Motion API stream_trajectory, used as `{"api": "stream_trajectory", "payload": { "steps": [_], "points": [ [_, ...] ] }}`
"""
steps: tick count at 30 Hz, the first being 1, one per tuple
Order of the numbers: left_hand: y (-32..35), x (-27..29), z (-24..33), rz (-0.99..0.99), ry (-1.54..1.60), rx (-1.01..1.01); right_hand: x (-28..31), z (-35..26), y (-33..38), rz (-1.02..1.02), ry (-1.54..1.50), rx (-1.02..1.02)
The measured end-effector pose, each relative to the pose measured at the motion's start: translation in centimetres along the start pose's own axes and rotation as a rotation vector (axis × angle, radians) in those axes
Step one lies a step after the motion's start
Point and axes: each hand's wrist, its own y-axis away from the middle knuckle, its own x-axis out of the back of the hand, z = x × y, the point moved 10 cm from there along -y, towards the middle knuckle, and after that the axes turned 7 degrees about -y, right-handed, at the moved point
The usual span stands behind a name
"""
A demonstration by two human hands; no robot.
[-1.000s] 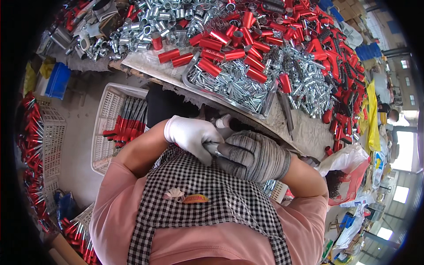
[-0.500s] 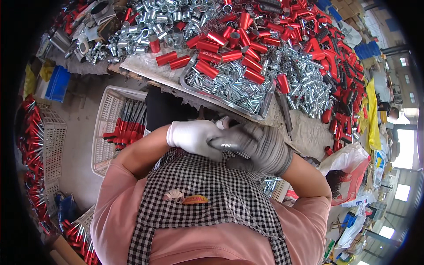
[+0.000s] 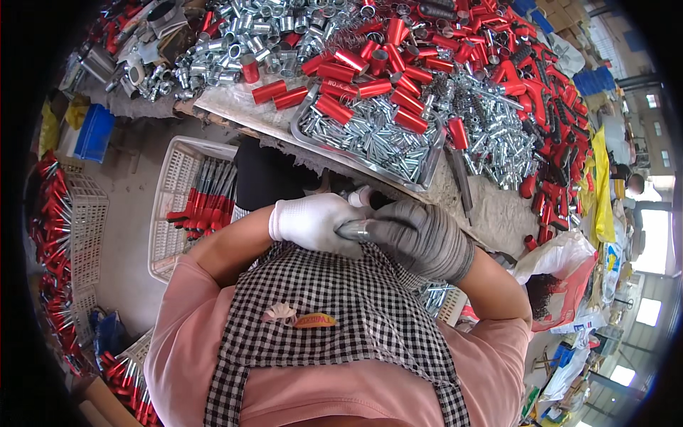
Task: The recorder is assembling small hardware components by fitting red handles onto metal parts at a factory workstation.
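Observation:
My left hand, in a white glove with greyed fingers, is closed in front of the checked apron. Against it sits my right hand in a grey striped glove, its fingers also curled in. Between the two shows a short silver metal piece, mostly covered by the gloves, so its full shape is hidden. Just beyond the hands is the bench edge, with a metal tray of small silver pins. Several red metal tubes lie over and behind the tray.
Silver collars are heaped at the far left of the bench, red-and-black handles at the right. A dark flat bar lies beside the tray. A white crate with red-handled tools stands on the floor at left; a red-white sack stands at right.
My right hand, blurred before, is now sharper and has shifted slightly around the silver piece. My left hand stays nearly in place. The bench items look unchanged.

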Motion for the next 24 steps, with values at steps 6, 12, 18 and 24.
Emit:
{"api": "stream_trajectory", "payload": {
  "steps": [6, 12, 18, 24],
  "points": [
    [-0.5, 0.2, -0.2, 0.145, -0.124, -0.017, -0.1, 3.5, 0.8, -0.011, 0.079, -0.368],
    [-0.5, 0.3, -0.2, 0.187, -0.171, -0.001, 0.1, 3.1, 0.7, -0.015, 0.113, -0.373],
    [-0.2, 0.7, -0.5, 0.162, -0.095, 0.019, 0.4, 2.0, 0.2, 0.039, -0.006, -0.152],
    [-0.3, 0.1, -0.2, 0.048, -0.019, -0.048, 0.2, -0.4, -0.5, 0.022, -0.081, 0.084]
  ]
}}
